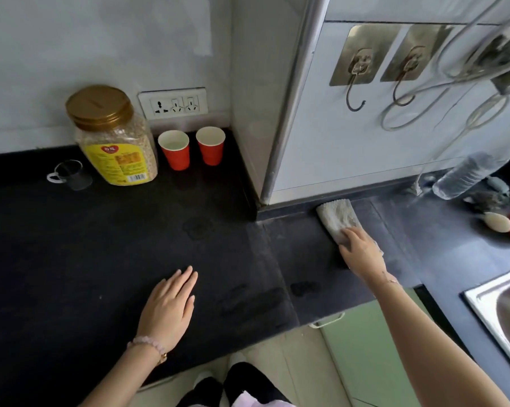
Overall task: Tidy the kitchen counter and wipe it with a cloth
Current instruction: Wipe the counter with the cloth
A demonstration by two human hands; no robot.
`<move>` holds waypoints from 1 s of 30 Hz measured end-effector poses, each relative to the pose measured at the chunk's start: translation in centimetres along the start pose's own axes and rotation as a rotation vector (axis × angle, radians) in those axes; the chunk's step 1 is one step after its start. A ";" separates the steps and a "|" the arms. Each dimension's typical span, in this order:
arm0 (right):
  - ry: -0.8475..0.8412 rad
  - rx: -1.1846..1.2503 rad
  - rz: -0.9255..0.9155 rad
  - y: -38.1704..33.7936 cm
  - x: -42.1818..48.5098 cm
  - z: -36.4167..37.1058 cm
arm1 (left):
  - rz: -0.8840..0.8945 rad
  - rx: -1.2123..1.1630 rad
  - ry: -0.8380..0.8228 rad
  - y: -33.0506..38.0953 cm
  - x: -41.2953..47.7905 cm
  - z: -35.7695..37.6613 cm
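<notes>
the right hand [362, 254] presses flat on the near end of the pale cloth [337, 217], whose long axis runs away toward the wall base, gripping nothing else, while the left hand [168, 306] rests open and empty on the black counter [72, 245], well apart.

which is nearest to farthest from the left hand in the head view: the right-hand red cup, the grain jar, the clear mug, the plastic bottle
From the left hand, flat on the counter:
1. Right-hand red cup, straight back toward the corner, and grain jar, back and left, are too close to call.
2. Clear mug, far left by the wall.
3. Plastic bottle, far right, plainly farthest.
</notes>
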State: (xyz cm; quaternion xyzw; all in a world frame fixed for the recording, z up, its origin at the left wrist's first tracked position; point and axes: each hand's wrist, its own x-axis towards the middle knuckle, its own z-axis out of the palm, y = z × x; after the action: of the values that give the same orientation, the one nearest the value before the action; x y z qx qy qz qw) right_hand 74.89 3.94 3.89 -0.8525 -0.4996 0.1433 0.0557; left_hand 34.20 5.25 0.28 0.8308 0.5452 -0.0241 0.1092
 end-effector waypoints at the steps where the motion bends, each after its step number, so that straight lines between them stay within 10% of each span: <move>1: 0.011 -0.011 0.005 -0.1 -0.1 0.1 | 0.004 -0.002 0.009 -0.1 0.0 0.1; 20: 0.232 0.025 0.102 -2.2 0.2 0.7 | -0.058 -0.052 0.004 0.2 0.0 0.6; 30: 0.170 0.077 -0.146 -6.0 -5.8 3.1 | -0.060 -0.099 0.030 0.4 0.0 0.6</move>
State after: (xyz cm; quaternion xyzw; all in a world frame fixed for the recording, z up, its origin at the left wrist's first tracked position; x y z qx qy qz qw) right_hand 66.21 1.72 3.45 -0.8202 -0.5480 0.0853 0.1406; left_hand 34.64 4.95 -0.23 0.8079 0.5721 0.0120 0.1411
